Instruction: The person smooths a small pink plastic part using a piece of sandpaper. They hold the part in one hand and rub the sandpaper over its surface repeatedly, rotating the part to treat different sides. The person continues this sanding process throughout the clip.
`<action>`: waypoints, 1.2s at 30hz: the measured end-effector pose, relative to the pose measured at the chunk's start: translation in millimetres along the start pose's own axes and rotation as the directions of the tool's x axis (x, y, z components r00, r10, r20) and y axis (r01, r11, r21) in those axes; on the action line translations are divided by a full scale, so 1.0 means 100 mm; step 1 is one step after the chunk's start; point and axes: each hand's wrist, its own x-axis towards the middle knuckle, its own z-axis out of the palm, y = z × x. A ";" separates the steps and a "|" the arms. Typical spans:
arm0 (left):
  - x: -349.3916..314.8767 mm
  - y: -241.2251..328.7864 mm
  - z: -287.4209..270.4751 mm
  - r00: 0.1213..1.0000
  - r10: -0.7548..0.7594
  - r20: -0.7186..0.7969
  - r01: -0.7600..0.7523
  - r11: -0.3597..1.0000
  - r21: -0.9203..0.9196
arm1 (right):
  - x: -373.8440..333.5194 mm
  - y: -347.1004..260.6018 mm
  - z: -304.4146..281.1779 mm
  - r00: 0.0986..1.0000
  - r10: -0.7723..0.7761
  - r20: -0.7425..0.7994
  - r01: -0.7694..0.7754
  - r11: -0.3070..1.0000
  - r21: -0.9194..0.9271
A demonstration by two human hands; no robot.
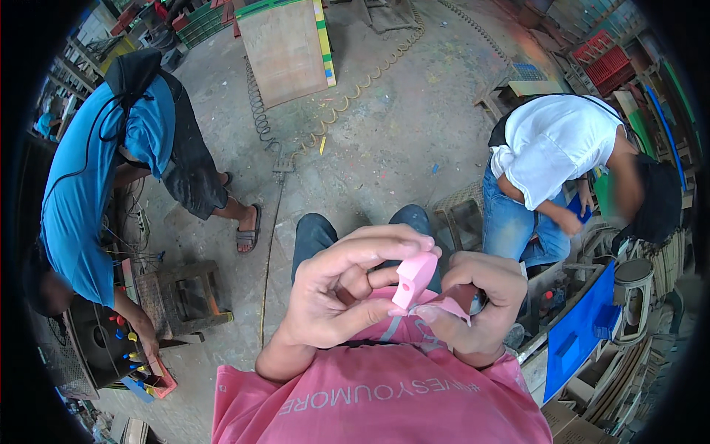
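Observation:
My left hand (pixel 331 287) pinches a small pink block (pixel 417 275) with a curved outline and a round hole in its near end. It is held up in front of my pink shirt, between thumb and fingers. Close on its right, my right hand (pixel 492 297) is closed around a thin, folded reddish-pink sheet (pixel 460 297), possibly sandpaper. A pale corner of the sheet sticks out below the fingers. My right thumb tip is near the block's lower end; whether the sheet touches the block I cannot tell.
A person in blue (pixel 89 170) bends over a dark workbench at left, beside a wooden stool (pixel 188 296). Another person in white (pixel 555 140) sits at right, holding a blue piece. A blue board (pixel 580 333) lies right of me. Coiled hoses (pixel 377 72) and a wooden panel (pixel 285 55) are ahead.

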 end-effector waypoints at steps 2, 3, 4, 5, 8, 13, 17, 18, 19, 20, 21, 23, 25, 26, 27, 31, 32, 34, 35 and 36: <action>0.01 0.00 -0.01 1.000 -0.002 0.006 0.002 1.000 0.020 | 0.00 -0.01 0.00 1.000 -0.006 0.002 0.006 1.000 -0.010; 0.01 0.01 -0.01 1.000 0.004 0.010 -0.005 0.998 0.056 | 0.02 -0.02 0.00 1.000 -0.007 0.005 0.007 1.000 -0.019; 0.02 0.02 -0.01 1.000 0.010 0.014 -0.012 0.996 0.091 | 0.02 -0.03 0.01 1.000 -0.008 0.008 0.008 1.000 -0.028; 0.02 0.03 0.00 1.000 0.018 0.019 -0.020 0.992 0.127 | 0.02 -0.03 0.01 1.000 -0.004 0.007 0.004 1.000 -0.029; 0.03 0.08 0.03 1.000 0.004 0.005 -0.005 0.981 0.194 | 0.01 -0.04 0.02 1.000 0.004 0.002 -0.003 0.999 -0.035; 0.04 0.10 0.02 0.999 -0.021 0.033 0.011 0.966 0.258 | 0.00 0.00 0.02 0.999 -0.001 -0.034 -0.001 0.998 -0.065; 0.04 0.13 0.02 0.997 -0.074 0.033 0.062 0.960 0.272 | 0.01 0.01 0.02 0.995 -0.038 -0.092 0.029 0.995 -0.096; 0.04 0.12 0.02 0.997 -0.076 0.025 0.068 0.971 0.231 | 0.01 0.02 0.03 0.993 -0.046 -0.108 0.034 0.993 -0.110; 0.02 0.09 0.02 0.997 -0.078 0.017 0.074 0.979 0.189 | 0.01 0.02 0.03 0.991 -0.054 -0.124 0.038 0.992 -0.124; 0.01 0.08 0.02 0.997 -0.081 0.008 0.079 0.986 0.149 | 0.02 0.03 0.03 0.988 -0.073 -0.135 0.054 0.989 -0.135; 0.00 0.07 0.03 0.995 -0.096 -0.008 0.096 0.987 0.132 | 0.03 0.04 0.04 0.985 -0.092 -0.146 0.070 0.987 -0.147; -0.01 0.07 0.05 0.991 -0.129 -0.036 0.132 0.987 0.095 | 0.05 0.05 0.06 0.973 -0.130 -0.188 0.099 0.981 -0.167; -0.01 0.07 0.11 0.983 -0.139 -0.120 0.152 0.982 0.108 | 0.05 0.08 0.10 0.953 -0.170 -0.249 0.124 0.974 -0.187; -0.02 0.08 0.13 0.976 -0.141 -0.164 0.161 0.980 0.117 | 0.05 0.08 0.10 0.950 -0.174 -0.258 0.129 0.975 -0.182; -0.02 0.08 0.15 0.974 -0.145 -0.174 0.164 0.981 0.102 | 0.04 0.08 0.10 0.947 -0.178 -0.267 0.134 0.975 -0.176; -0.01 0.09 0.16 0.969 -0.159 -0.191 0.183 0.976 0.119 | 0.04 0.10 0.08 0.943 -0.185 -0.275 0.147 0.977 -0.151; -0.01 0.10 0.17 0.970 -0.160 -0.184 0.187 0.972 0.141 | 0.04 0.09 0.08 0.943 -0.192 -0.271 0.152 0.975 -0.163; -0.01 0.09 0.19 0.968 -0.164 -0.192 0.185 0.978 0.097 | 0.06 0.08 0.09 0.943 -0.205 -0.261 0.160 0.970 -0.185; -0.02 0.09 0.20 0.966 -0.166 -0.197 0.184 0.980 0.076 | 0.06 0.08 0.09 0.945 -0.202 -0.259 0.158 0.971 -0.182; -0.02 0.08 0.20 0.967 -0.160 -0.198 0.178 0.981 0.075 | 0.05 0.09 0.10 0.946 -0.199 -0.256 0.156 0.971 -0.179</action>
